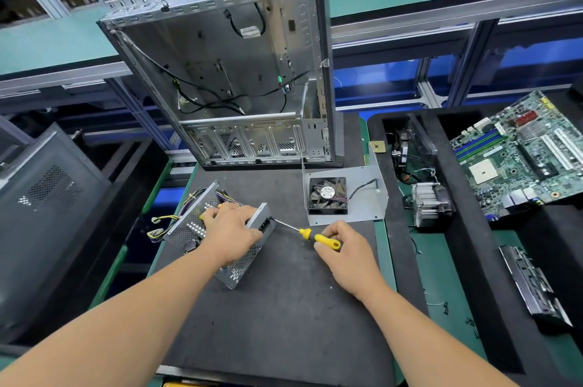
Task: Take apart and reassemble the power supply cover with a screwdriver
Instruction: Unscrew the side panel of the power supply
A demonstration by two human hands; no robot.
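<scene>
A perforated metal power supply (189, 229) lies on the dark mat (277, 307) with its cable bundle trailing to the left. My left hand (232, 233) grips it from above, fingers curled over its top. My right hand (345, 249) holds the yellow-and-black handle of a screwdriver (318, 237). Its shaft points up and left, and the tip touches the socket end face of the power supply near its upper corner.
An open empty computer case (227, 71) stands upright behind the mat. A metal plate with a black fan (328, 195) lies to the right. Further right are a heatsink (427, 205), a motherboard (517, 153) and a black bezel (533, 285). A dark case panel (47, 213) leans at left.
</scene>
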